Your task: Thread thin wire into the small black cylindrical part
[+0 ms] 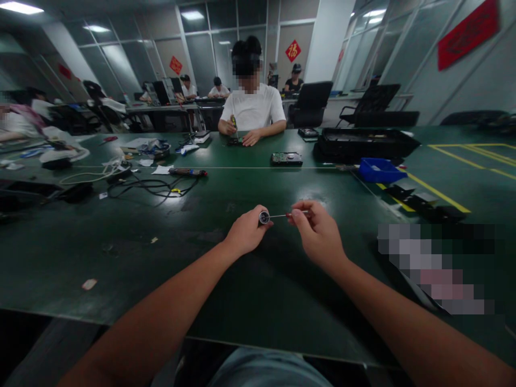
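Observation:
Over the dark green table [226, 269], my left hand [246, 232] is closed on a small round silver and black part [264, 217]. A thin metal rod [278, 215] runs from that part to my right hand [316, 231], which pinches its red-tipped end between thumb and fingers. Both hands are held a little above the table, close together near its middle.
A person in a white shirt [253, 110] sits across the table, working on a small board. A hard drive [286, 158], a blue bin [379, 170], a black case [365, 142], a soldering tool [187, 172] and cables [153, 187] lie further back. Other people sit at desks behind.

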`<state>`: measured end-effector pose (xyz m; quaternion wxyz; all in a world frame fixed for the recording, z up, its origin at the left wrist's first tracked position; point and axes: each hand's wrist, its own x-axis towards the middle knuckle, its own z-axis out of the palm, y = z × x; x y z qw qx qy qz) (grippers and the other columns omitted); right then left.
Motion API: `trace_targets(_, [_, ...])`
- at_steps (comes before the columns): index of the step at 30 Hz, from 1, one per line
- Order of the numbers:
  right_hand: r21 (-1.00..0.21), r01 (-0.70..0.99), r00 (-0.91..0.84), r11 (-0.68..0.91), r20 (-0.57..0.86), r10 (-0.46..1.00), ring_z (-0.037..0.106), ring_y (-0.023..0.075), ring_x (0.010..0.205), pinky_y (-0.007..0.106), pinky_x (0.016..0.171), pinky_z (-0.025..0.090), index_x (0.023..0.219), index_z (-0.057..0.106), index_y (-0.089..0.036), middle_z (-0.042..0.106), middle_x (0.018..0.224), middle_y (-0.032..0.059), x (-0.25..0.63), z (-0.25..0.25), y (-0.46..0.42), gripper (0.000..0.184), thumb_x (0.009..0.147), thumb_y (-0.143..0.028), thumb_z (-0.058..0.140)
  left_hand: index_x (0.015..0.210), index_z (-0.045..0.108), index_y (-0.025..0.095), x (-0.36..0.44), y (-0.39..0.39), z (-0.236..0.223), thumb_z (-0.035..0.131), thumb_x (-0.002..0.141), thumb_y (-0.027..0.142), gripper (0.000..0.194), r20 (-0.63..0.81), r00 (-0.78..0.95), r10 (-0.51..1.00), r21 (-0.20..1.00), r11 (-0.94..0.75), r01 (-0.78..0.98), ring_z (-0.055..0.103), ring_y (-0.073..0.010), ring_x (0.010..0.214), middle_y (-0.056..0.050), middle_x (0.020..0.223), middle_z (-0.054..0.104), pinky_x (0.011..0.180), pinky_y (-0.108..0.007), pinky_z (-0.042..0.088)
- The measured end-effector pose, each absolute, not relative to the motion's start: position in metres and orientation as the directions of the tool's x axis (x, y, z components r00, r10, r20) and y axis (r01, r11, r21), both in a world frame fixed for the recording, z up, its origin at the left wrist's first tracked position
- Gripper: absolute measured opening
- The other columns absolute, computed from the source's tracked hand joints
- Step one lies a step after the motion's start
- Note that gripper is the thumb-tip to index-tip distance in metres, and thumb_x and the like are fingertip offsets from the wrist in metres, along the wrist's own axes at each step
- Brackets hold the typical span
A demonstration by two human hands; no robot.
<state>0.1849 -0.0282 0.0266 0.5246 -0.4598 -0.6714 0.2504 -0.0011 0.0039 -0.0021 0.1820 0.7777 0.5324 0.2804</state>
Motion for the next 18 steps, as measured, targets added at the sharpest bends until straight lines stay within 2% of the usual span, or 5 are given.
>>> trace_targets(5, [-0.93,0.054,0.068,0.362,0.366,0.928,0.066,0.0177,0.075,0.037,0.076,0.055,0.094,0.063,-0.02,0.067,0.083,0.0043,0.188,0.021,-0.013,0.027,0.093,-0.045,0.055,0.103,0.053,0.023,-0.004,0.004,0.006,0.059,0.09,0.03,0.015,0.296,0.332,0.896,0.565,-0.445,0.695,0.059,-0.0167,0.082,-0.001,0.095,0.065,0.069,-0.028,0.041])
trace_targets(8, [-0.958,-0.107,0.069,0.268,0.262,0.963,0.063,0.0156,0.068,0.035,0.069,0.056,0.087,0.061,-0.02,0.064,0.078,0.0023,0.194,0.017,-0.003,0.028,0.092,-0.047,0.055,0.101,0.054,0.023,-0.005,0.005,0.008,0.059,0.09,0.028,0.013,0.273,0.323,0.906,0.571,-0.423,0.703,0.059,-0.0165,0.082,-0.001,0.094,0.064,0.07,-0.028,0.042])
trace_targets(12, [-0.936,0.015,0.133,0.351,0.35,0.927,0.063,0.0148,0.069,0.033,0.07,0.054,0.091,0.062,-0.02,0.064,0.08,0.0017,0.198,0.017,-0.002,0.025,0.093,-0.045,0.056,0.102,0.055,0.023,-0.005,0.005,0.007,0.059,0.09,0.03,0.015,0.224,0.297,0.928,0.593,-0.372,0.714,0.06,-0.0173,0.083,-0.002,0.095,0.065,0.069,-0.028,0.042])
trace_targets(18, [-0.857,0.259,0.082,0.446,0.48,0.873,0.066,0.0164,0.073,0.033,0.071,0.053,0.095,0.061,-0.02,0.067,0.08,0.0028,0.19,0.026,-0.019,0.021,0.096,-0.039,0.051,0.104,0.055,0.023,-0.003,0.004,0.004,0.059,0.09,0.03,0.016,0.208,0.317,0.925,0.592,-0.377,0.712,0.062,-0.0176,0.083,-0.002,0.096,0.067,0.069,-0.029,0.042])
